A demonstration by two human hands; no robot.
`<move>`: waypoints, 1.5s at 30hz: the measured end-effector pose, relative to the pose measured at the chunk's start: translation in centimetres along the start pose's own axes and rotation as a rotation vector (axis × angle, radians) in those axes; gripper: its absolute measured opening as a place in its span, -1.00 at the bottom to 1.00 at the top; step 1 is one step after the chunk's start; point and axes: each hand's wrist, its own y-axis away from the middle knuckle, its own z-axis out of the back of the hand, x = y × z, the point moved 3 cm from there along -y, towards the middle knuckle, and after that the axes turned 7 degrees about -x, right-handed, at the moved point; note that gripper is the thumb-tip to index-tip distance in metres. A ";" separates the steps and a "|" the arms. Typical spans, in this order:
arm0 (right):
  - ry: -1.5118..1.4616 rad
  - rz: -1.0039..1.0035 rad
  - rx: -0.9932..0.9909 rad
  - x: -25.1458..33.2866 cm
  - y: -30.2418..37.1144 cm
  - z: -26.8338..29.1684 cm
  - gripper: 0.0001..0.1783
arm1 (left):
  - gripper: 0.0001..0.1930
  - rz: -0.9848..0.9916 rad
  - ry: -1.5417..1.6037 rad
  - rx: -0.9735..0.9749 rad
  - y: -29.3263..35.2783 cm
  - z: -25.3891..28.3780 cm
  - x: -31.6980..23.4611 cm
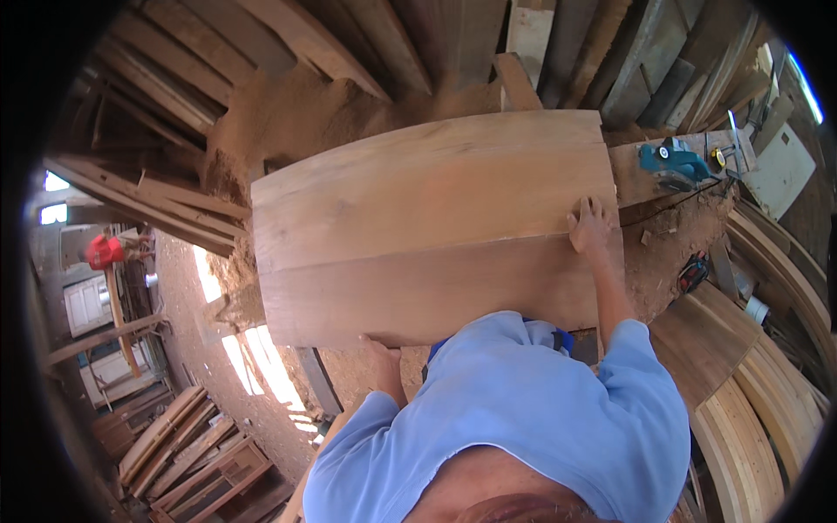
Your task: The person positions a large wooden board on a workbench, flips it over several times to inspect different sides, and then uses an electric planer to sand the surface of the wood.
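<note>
A woodworking workshop, planks [475,48] leaning in rows, heaped sawdust [305,118], a teal power planer [685,162] on the bench [629,167], stacked boards [163,436], a broad wooden panel [427,227]

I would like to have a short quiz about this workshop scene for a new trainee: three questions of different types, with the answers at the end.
1. Which hand is at the near edge of the wooden panel?
2. True or false: the teal power tool lies on top of the panel.
3. The distant person at far left wears: a) green, b) red, c) white.

Key: 1. The left hand. 2. False; it is to the right of the panel. 3. b.
</note>
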 end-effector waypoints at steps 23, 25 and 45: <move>-0.235 -0.597 0.111 -6.7 26.5 -3.0 -0.13 | -0.31 0.264 0.078 0.318 1.1 4.1 0.6; -0.224 -0.585 0.154 -6.7 28.0 -3.8 -0.12 | -0.31 0.368 0.105 0.332 -0.6 5.0 1.1; -1.341 -1.159 0.120 -1.3 31.4 -8.5 -0.35 | -0.45 0.017 0.329 0.173 -8.9 8.6 -7.3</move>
